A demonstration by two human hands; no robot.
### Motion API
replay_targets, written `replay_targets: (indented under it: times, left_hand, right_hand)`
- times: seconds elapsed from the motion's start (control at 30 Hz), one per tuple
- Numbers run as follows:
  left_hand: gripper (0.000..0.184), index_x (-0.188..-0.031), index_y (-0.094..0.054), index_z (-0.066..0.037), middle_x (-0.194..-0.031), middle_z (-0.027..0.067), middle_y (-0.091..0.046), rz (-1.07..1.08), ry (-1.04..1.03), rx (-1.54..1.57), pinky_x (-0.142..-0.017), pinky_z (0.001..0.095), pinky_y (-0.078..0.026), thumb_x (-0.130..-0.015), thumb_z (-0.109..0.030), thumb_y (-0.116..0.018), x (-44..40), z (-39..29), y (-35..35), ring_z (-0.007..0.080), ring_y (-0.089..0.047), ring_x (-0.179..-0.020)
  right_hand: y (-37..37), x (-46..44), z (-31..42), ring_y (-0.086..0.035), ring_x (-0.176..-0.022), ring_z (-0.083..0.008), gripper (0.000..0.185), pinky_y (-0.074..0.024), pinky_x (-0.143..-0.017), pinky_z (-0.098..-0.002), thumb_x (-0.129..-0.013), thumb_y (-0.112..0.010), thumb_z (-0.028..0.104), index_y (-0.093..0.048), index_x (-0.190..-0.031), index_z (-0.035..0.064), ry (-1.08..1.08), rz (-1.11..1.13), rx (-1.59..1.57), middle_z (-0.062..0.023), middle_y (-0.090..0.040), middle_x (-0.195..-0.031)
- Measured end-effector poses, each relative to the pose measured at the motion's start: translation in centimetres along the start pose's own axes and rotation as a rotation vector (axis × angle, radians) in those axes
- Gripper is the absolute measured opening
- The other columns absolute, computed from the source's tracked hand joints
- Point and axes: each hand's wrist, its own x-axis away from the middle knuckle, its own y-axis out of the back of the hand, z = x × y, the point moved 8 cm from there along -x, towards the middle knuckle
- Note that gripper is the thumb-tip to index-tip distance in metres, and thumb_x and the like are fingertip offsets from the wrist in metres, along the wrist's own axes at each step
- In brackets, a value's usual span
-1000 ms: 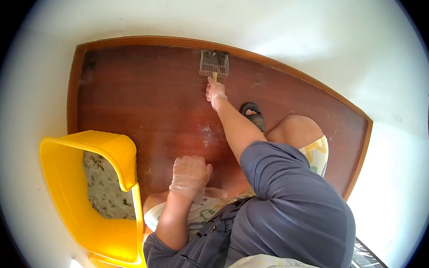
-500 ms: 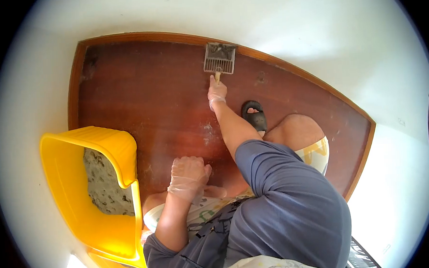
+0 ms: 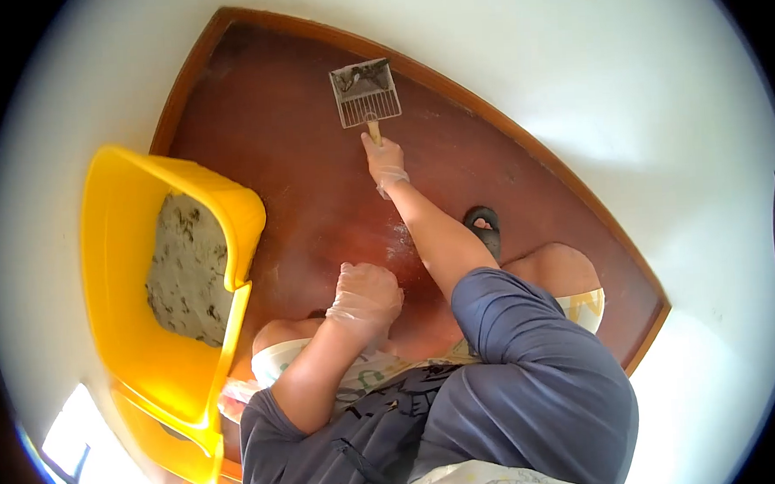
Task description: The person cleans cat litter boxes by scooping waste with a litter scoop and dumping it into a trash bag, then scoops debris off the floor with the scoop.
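My right hand [image 3: 387, 161], in a clear plastic glove, is closed round the short handle of a slotted litter scoop [image 3: 369, 110]. Dark grey clumps [image 3: 364, 77] lie in the scoop's far end, which is held out over the reddish floor. My left hand [image 3: 366, 293], also gloved, is curled into a fist above the floor, close to my knees. Whatever its fingers may hold is hidden beneath it. To its left stands a tall yellow litter box [image 3: 132, 342], with grey litter [image 3: 186, 272] and scattered darker clumps inside.
White walls [image 3: 562, 87] with a brown wooden skirting [image 3: 521, 131] close in the floor [image 3: 286, 99]. My foot in a dark slipper [image 3: 484, 231] is right of my right forearm. A pinkish-white item [image 3: 236, 397] sits beside the box's near side.
My view has turned, so the box and walls appear shifted. The scoop in my right hand has come away from the back skirting, leftward. My left fist appears slightly farther right and higher.
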Motion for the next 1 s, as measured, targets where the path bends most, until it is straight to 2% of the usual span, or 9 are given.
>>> replay_targets:
  times: [0.07,0.17,0.2,0.37,0.47,0.5,0.6,0.67,1.0]
  left_hand:
    - [0.029,-0.093,-0.078,-0.008,-0.091,0.0131,-0.074,-0.004,0.028,-0.107,-0.082,0.0472,-0.05,-0.09,-0.033,-0.062,1.1,-0.4,-0.5,0.0305,-0.071,-0.09]
    - [0.027,-0.102,-0.078,-0.011,-0.1,0.0115,-0.075,0.042,0.12,0.016,-0.087,0.0428,-0.049,-0.086,-0.03,-0.069,2.7,-1.8,-1.8,0.0289,-0.071,-0.099]
    - [0.029,-0.104,-0.078,-0.011,-0.101,0.0113,-0.076,0.033,0.124,0.055,-0.087,0.0415,-0.049,-0.083,-0.03,-0.073,3.4,-2.6,-2.1,0.0286,-0.072,-0.1]
    - [0.043,-0.102,-0.079,-0.009,-0.101,0.0103,-0.076,0.264,0.024,0.32,-0.074,0.0438,-0.055,-0.064,-0.028,-0.086,6.1,-7.3,-4.3,0.0299,-0.073,-0.099]
    - [0.037,-0.096,-0.081,-0.011,-0.092,0.0071,-0.076,0.219,-0.013,0.374,-0.064,0.0433,-0.056,-0.062,-0.026,-0.085,10.6,-10.3,-4.2,0.0267,-0.073,-0.093]
    - [0.036,-0.095,-0.081,-0.011,-0.091,0.0065,-0.076,0.15,0.012,0.323,-0.065,0.0426,-0.056,-0.062,-0.026,-0.085,10.8,-12.1,-6.2,0.0252,-0.073,-0.093]
    - [0.027,-0.097,-0.081,-0.012,-0.098,0.0058,-0.077,-0.107,0.163,0.233,-0.068,0.0388,-0.057,-0.074,-0.026,-0.079,16.2,-16.8,-7.1,0.0232,-0.073,-0.094]
    - [0.024,-0.1,-0.08,-0.012,-0.104,0.0069,-0.077,0.065,0.046,0.663,-0.071,0.0391,-0.057,-0.082,-0.027,-0.073,17.6,-19.1,-7.8,0.025,-0.073,-0.096]
    - [0.026,-0.105,-0.078,-0.008,-0.11,0.012,-0.076,-0.179,0.492,1.123,-0.082,0.0406,-0.054,-0.091,-0.021,-0.061,28.6,-18.2,-8.7,0.0259,-0.073,-0.103]
  right_hand:
    - [-0.4,1.7,3.1,-0.051,-0.058,-0.0215,0.048,-0.0451,-0.062,-0.0411,-0.095,-0.066,0.045,-0.066,-0.082,-0.0021,0.095,0.047,0.072,-0.0124,-0.055,-0.06]
    - [-0.4,5.7,6.5,-0.053,-0.058,-0.0243,0.048,-0.0445,-0.06,-0.0432,-0.092,-0.068,0.044,-0.066,-0.083,-0.0031,0.113,0.122,0.076,-0.0181,-0.058,-0.063]
    - [-0.6,6.2,6.1,-0.048,-0.058,-0.0165,0.047,-0.0422,-0.058,-0.0406,-0.093,-0.069,0.043,-0.065,-0.083,-0.003,0.101,0.167,0.136,-0.0111,-0.053,-0.06]
    - [2.3,15.7,11.6,-0.04,-0.057,-0.0102,0.047,-0.0371,-0.053,-0.0358,-0.095,-0.07,0.043,-0.063,-0.079,-0.0009,0.007,0.381,0.071,-0.0006,-0.047,-0.058]
    - [3.7,23.2,17.5,-0.04,-0.046,-0.0056,0.04,-0.0301,-0.041,-0.0261,-0.097,-0.071,0.033,-0.054,-0.069,0.01,0.138,0.44,0.156,0.0054,-0.047,-0.058]
    - [4.6,26.2,19.2,-0.044,-0.056,-0.0091,0.04,-0.0387,-0.052,-0.0336,-0.097,-0.07,0.036,-0.066,-0.083,-0.0006,0.042,0.498,0.269,-0.0011,-0.051,-0.059]
    - [4.9,34.3,22.7,-0.052,-0.056,-0.0124,0.037,-0.0437,-0.054,-0.0354,-0.096,-0.07,0.036,-0.069,-0.087,-0.0002,0.315,0.605,0.411,-0.0065,-0.059,-0.061]
    - [4.3,39.7,24.4,-0.058,-0.057,-0.0254,0.033,-0.0482,-0.059,-0.0405,-0.095,-0.071,0.034,-0.07,-0.091,0.0005,0.495,0.664,0.553,-0.0176,-0.064,-0.067]
    - [-5.5,59.4,19.0,-0.06,-0.068,-0.0466,0.035,-0.0489,-0.06,-0.0471,-0.093,-0.07,0.036,-0.068,-0.085,0.0029,0.724,1.235,0.833,-0.0247,-0.062,-0.07]
